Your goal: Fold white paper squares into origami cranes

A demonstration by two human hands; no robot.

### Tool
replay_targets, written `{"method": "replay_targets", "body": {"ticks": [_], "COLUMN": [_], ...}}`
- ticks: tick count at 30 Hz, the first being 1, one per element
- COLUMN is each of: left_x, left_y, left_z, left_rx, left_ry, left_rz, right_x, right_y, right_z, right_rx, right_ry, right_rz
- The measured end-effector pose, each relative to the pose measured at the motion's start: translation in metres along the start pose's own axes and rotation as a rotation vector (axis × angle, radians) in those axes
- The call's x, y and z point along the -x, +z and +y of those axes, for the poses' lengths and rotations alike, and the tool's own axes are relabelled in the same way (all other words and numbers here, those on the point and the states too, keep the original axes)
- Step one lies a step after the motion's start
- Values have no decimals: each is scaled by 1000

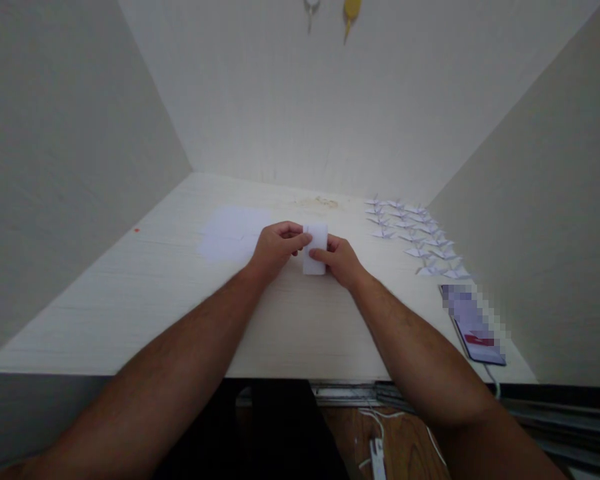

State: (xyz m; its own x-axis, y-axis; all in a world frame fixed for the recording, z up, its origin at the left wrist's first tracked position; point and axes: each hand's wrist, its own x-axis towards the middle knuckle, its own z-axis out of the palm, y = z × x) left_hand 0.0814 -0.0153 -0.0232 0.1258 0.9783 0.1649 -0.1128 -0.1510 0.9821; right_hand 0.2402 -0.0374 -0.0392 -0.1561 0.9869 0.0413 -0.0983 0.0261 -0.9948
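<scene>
Now two bare hands meet in the middle of one pale, smooth wooden desk (130,300). Between them is one folded paper (316,260), a small white rectangle with straight edges. The left hand (275,248) curls its fingers shut and pinches the paper's left edge. The right hand (341,261) pinches the right edge with its thumb and bent fingers. To the left lies a thin pile of flat white sheets (233,233). To the right sit more than a dozen tiny pointy paper cranes (415,233) in rows. Near them lies one flat dark phone (473,327).
</scene>
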Motion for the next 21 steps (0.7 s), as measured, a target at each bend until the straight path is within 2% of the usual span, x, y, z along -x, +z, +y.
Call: {"method": "replay_targets", "body": {"ticks": [8, 12, 16, 21], "left_x": [2, 3, 4, 4], "left_y": [2, 2, 3, 4], "left_z": [4, 4, 5, 5], "left_rx": [-9, -33, -57, -65], "left_ry": [-10, -19, -40, -38], "left_rz": [23, 23, 12, 12], "right_x": [3, 2, 1, 2], "right_y": [3, 5, 6, 5], "right_z": [-5, -4, -3, -5], "right_rx": [136, 45, 78, 126], "right_ry": [-48, -108, -135, -145], "right_rz": [13, 124, 243, 280]}}
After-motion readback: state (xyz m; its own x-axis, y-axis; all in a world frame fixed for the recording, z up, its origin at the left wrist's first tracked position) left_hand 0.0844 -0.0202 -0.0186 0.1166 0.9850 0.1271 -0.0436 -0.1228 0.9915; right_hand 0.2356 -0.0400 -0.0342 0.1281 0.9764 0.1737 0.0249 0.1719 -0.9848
